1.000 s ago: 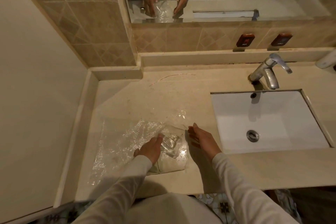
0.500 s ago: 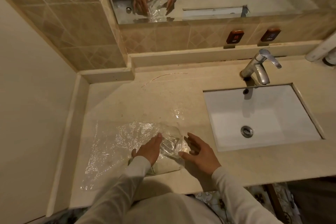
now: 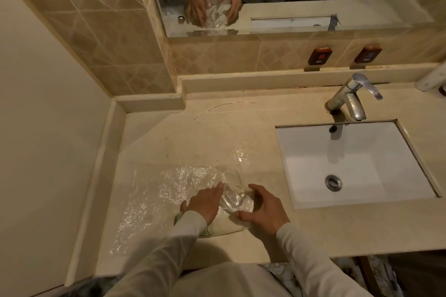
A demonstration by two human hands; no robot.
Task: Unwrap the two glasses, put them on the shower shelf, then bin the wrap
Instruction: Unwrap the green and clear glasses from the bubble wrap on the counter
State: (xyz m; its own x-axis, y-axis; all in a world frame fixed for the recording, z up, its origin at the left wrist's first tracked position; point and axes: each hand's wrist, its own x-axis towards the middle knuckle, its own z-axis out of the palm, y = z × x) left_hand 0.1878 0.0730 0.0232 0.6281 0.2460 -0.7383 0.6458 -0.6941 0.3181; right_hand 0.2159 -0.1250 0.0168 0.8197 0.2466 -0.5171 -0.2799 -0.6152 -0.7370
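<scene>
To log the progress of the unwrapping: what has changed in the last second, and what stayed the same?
The right-hand grip moved left from beside the wrapped glass and curled round it, thumb in front. The left-hand grip stays against its left side, fingers fairly straight. The glass remains on the counter, the loose wrap sheet still spread to its left.

Long off-white sleeves (image 3: 173,243) cover both arms, seemingly part of one loose garment (image 3: 217,279).

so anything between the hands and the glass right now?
Only the clear wrap: it seems folded over the glass, which lies between the left hand and right hand on the counter. Nothing else visible intervenes.
</scene>
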